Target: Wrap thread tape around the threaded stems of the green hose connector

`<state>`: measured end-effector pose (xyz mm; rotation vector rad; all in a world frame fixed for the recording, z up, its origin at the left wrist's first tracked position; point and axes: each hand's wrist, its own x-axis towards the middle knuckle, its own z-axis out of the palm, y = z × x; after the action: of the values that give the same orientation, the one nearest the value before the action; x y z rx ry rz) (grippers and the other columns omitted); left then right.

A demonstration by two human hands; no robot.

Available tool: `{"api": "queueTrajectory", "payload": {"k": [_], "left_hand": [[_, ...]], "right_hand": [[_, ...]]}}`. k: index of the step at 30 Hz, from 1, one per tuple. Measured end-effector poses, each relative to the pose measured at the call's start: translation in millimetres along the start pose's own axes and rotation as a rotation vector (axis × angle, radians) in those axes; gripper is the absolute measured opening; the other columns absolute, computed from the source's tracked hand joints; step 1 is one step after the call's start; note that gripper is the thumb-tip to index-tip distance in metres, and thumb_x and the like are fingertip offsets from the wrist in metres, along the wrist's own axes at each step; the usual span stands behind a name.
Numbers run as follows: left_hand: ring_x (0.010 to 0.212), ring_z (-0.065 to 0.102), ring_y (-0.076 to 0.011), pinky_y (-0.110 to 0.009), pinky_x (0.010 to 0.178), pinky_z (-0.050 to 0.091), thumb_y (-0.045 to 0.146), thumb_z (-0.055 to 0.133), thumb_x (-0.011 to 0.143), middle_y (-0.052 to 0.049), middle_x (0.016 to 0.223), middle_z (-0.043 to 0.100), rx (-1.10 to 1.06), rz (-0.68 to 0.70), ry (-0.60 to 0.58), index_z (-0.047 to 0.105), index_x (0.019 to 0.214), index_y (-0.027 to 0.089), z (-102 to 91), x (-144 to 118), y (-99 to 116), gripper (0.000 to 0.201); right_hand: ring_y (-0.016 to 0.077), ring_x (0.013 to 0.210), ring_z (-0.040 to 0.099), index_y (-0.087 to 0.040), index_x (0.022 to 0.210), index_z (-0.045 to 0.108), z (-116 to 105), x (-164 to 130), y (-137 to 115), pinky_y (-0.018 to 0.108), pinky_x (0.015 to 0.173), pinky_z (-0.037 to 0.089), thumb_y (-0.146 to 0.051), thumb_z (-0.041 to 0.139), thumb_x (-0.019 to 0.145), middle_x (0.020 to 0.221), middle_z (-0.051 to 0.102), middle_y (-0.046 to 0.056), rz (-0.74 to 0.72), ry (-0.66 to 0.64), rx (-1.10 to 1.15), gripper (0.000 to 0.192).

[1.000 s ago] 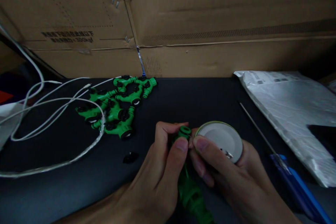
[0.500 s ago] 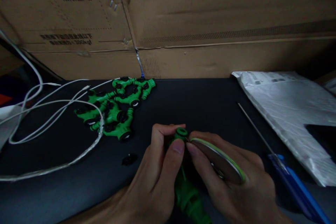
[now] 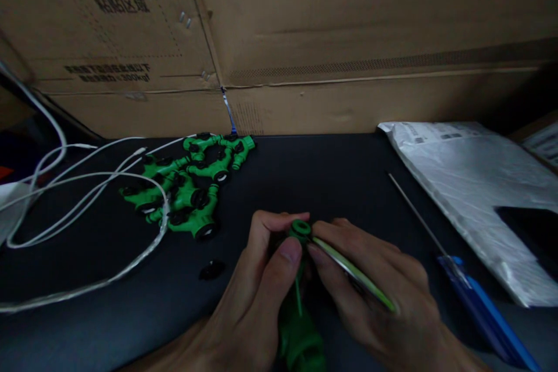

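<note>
My left hand is closed around a green plastic hose splitter, thumb and fingers near its ringed upper end. The splitter's wider body reaches down toward the bottom edge of the view. Pinched in my right hand is a thin flat tool with a lime-green edge; its exact kind is unclear. Its tip meets or lies very close to the splitter's neck, just below the round opening. Fingers hide part of both objects. Left of my hands, a small black piece lies on the dark tabletop.
Several green hose splitters with black parts are heaped at the left, beside looping white cables. A blue-handled screwdriver lies at the right, near a silvery-white package. Behind stands a large cardboard box.
The flat tool has turned from showing its broad brownish face to nearly edge-on. The splitter's lower body has swung slightly left, still in my left hand. The camera view has shifted slightly.
</note>
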<state>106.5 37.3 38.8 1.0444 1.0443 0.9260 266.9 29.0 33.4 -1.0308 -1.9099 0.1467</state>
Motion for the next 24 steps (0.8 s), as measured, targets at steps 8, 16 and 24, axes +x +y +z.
{"api": "queueTrajectory", "payload": {"k": [8,16,24], "left_hand": [[0.089,0.059,-0.0168,-0.031,0.086,0.051,0.052,0.058,0.099,0.000,0.093,0.061,-0.018,-0.011,-0.039,0.062,0.105,0.027,-1.3,1,1,0.026],[0.097,0.060,-0.0197,-0.033,0.087,0.051,0.051,0.053,0.101,-0.002,0.105,0.064,0.080,-0.006,-0.001,0.060,0.107,0.027,-1.2,-4,3,0.025],[0.094,0.062,-0.0184,-0.031,0.084,0.050,0.042,0.050,0.104,-0.002,0.107,0.069,0.223,0.130,-0.033,0.061,0.112,0.027,-5.0,0,0,0.021]], "right_hand": [[0.0074,0.084,0.069,-0.018,0.118,0.058,2,0,0,0.016,0.090,0.054,-0.009,0.051,0.099,0.092,0.070,-0.002,0.028,-0.003,0.041,0.022],[0.0147,0.079,0.072,-0.019,0.119,0.056,-3,3,-1,0.026,0.077,0.061,-0.005,0.053,0.095,0.089,0.073,0.002,-0.004,-0.024,0.004,0.028],[0.0138,0.069,0.074,-0.027,0.105,0.062,-11,13,-10,0.020,0.068,0.063,-0.001,0.057,0.091,0.085,0.075,-0.003,0.125,-0.040,0.163,0.030]]}}
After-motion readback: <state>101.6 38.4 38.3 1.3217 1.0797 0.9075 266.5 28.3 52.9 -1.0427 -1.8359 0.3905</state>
